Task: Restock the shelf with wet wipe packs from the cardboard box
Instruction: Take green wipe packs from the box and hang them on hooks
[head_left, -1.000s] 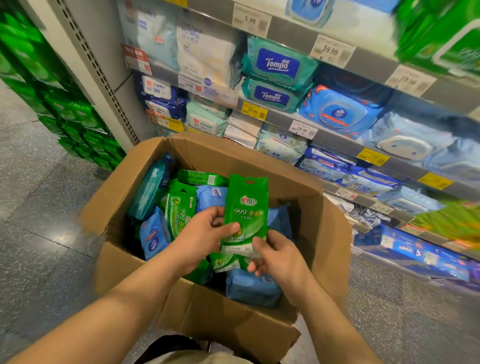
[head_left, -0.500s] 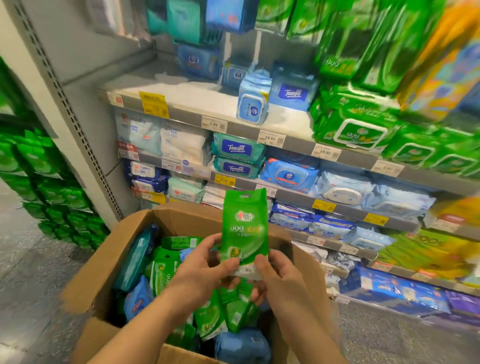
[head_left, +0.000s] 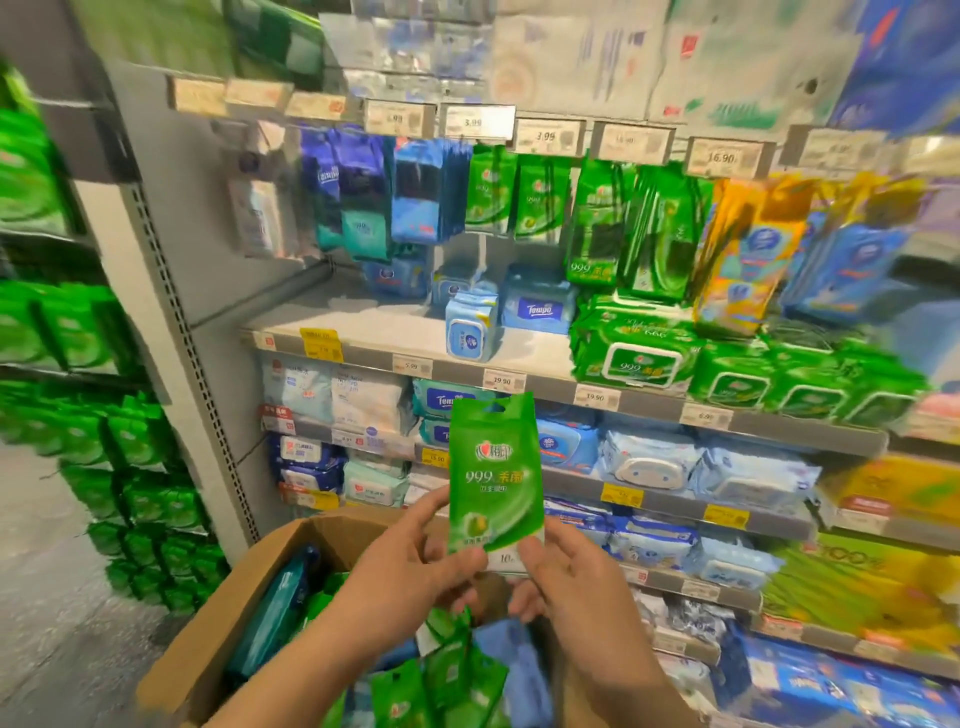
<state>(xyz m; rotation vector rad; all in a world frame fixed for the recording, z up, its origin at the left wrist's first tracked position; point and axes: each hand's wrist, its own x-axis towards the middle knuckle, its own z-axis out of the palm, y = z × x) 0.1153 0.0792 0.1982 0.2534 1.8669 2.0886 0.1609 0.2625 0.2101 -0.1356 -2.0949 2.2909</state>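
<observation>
- Green pack (head_left: 493, 478): upright, held above the box (head_left: 228, 618) in front of the shelving, its lower edge pinched from both sides.
- Left hand (head_left: 415, 566): thumb and fingertips pinch the pack's lower left corner; the other fingers are curled loosely.
- Right hand (head_left: 566, 577): thumb and forefinger pinch the lower right corner; the rest of the fingers are bent below.
- Box: cardboard, open, standing on the floor (head_left: 47, 597) at the foot of the shelves; it holds green and blue packs in a loose heap.
- Shelf (head_left: 374, 332): grey, bare at its left part; blue tubs (head_left: 470, 325) stand near the middle and green packs (head_left: 639, 353) lie to the right.
- Hooks above: small green packs (head_left: 511, 192) and blue ones (head_left: 426, 192) hang in rows under price tags (head_left: 550, 136).
- Lower shelves: blue and white packs, yellow tags along the edges.
- Far left: stacked green goods (head_left: 57, 332); speckled grey floor.
</observation>
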